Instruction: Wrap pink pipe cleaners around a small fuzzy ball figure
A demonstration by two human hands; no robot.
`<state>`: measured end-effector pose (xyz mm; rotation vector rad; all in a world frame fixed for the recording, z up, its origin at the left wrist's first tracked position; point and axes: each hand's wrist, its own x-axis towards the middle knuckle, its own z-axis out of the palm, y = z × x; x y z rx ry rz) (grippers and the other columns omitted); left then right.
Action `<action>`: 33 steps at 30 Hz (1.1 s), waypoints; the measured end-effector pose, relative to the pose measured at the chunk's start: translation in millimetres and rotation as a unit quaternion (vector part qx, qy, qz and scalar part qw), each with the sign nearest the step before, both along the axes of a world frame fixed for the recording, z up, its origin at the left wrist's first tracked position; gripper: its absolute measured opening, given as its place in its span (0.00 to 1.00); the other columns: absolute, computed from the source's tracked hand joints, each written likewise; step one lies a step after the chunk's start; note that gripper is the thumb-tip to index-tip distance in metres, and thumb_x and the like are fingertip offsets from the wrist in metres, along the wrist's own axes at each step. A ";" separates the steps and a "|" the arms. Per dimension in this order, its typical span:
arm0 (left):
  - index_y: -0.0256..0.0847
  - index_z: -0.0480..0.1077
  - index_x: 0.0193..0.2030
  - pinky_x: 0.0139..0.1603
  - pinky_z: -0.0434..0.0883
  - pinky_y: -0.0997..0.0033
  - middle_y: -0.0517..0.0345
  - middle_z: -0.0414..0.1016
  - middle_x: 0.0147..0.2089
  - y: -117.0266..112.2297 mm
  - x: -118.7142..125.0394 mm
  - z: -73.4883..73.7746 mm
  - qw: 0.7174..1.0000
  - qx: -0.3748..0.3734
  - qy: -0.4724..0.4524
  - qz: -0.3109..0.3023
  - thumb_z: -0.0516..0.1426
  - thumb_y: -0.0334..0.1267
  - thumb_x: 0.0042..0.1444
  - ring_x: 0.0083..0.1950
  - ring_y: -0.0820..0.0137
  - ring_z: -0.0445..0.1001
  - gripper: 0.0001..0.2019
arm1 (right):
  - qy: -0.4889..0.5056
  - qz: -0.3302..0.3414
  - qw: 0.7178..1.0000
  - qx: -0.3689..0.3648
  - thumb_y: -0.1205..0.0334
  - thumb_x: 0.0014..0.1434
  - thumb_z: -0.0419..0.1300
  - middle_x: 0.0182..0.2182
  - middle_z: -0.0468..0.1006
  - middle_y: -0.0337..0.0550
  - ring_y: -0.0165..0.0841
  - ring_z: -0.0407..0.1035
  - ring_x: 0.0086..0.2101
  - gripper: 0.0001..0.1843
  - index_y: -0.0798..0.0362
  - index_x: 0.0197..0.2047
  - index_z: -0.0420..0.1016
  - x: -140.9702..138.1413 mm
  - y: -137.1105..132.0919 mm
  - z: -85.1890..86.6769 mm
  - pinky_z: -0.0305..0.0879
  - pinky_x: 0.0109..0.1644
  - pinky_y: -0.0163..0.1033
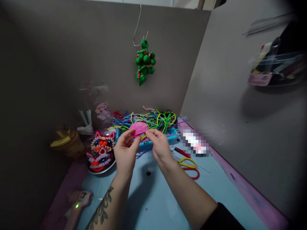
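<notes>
A rounded bright pink piece (139, 128), which looks made of bent pipe cleaner, is held up over the table between my two hands. My left hand (127, 148) pinches its left and lower edge between thumb and fingers. At its right edge, my right hand (159, 145) is closed with thumb and forefinger together on the same pink piece. A thin pink strand seems to run out to the right behind my right hand. Just behind the hands lies a blue tray (148, 146) heaped with loose pipe cleaners (165, 119) in many colours.
To the left, a metal bowl (102, 172) holds colourful fuzzy faces (102, 143). A pink glue gun (79, 203) with a green light lies at front left. Scissors (195, 172) and a red-and-black tool (182, 152) lie right. Green fuzzy ornaments (145, 62) hang from a wire on the back panel.
</notes>
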<state>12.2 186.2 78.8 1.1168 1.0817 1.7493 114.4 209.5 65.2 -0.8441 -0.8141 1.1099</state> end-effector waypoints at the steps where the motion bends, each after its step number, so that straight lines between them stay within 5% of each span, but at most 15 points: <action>1: 0.39 0.75 0.43 0.24 0.67 0.80 0.57 0.79 0.33 0.5 -0.5 -0.4 1.000 -0.002 -0.007 0.000 0.68 0.36 0.43 0.28 0.75 0.73 0.18 | -0.002 0.001 1.000 0.002 0.54 0.44 0.67 0.23 0.71 0.36 0.29 0.60 0.28 0.12 0.54 0.26 0.74 -0.3 -0.4 0.1 0.58 0.35 0.36; 14: 0.36 0.75 0.40 0.16 0.55 0.82 0.65 0.72 0.20 9.2 -8.3 2.0 0.993 -0.037 -0.099 -0.051 0.71 0.38 0.35 0.18 0.80 0.65 0.22 | -0.076 -0.028 0.995 0.064 0.57 0.49 0.64 0.25 0.68 0.36 0.30 0.61 0.30 0.10 0.52 0.23 0.71 -0.2 -3.0 -0.3 0.59 0.39 0.36; 20: 0.43 0.59 0.39 0.17 0.58 0.83 0.68 0.72 0.21 9.4 -13.3 7.4 0.988 -0.087 -0.086 -0.092 0.71 0.40 0.34 0.17 0.76 0.70 0.29 | -0.149 -0.055 0.981 0.111 0.58 0.54 0.63 0.30 0.69 0.37 0.31 0.65 0.34 0.09 0.52 0.26 0.74 4.2 -2.6 -2.3 0.61 0.43 0.38; 27: 0.43 0.57 0.40 0.15 0.59 0.82 0.68 0.73 0.22 6.5 -9.1 11.9 0.980 -0.118 -0.111 -0.116 0.71 0.46 0.34 0.21 0.67 0.77 0.31 | -0.236 -0.063 0.961 0.131 0.60 0.55 0.62 0.31 0.71 0.39 0.33 0.66 0.37 0.07 0.51 0.26 0.75 7.8 -6.3 3.0 0.62 0.46 0.40; 33: 0.44 0.55 0.40 0.16 0.60 0.82 0.68 0.73 0.21 8.3 -8.9 4.9 0.988 -0.087 -0.093 -0.092 0.71 0.43 0.35 0.21 0.66 0.77 0.31 | -0.205 -0.057 0.969 0.126 0.60 0.55 0.62 0.31 0.70 0.39 0.33 0.66 0.36 0.07 0.51 0.27 0.75 4.8 -6.1 0.5 0.62 0.44 0.38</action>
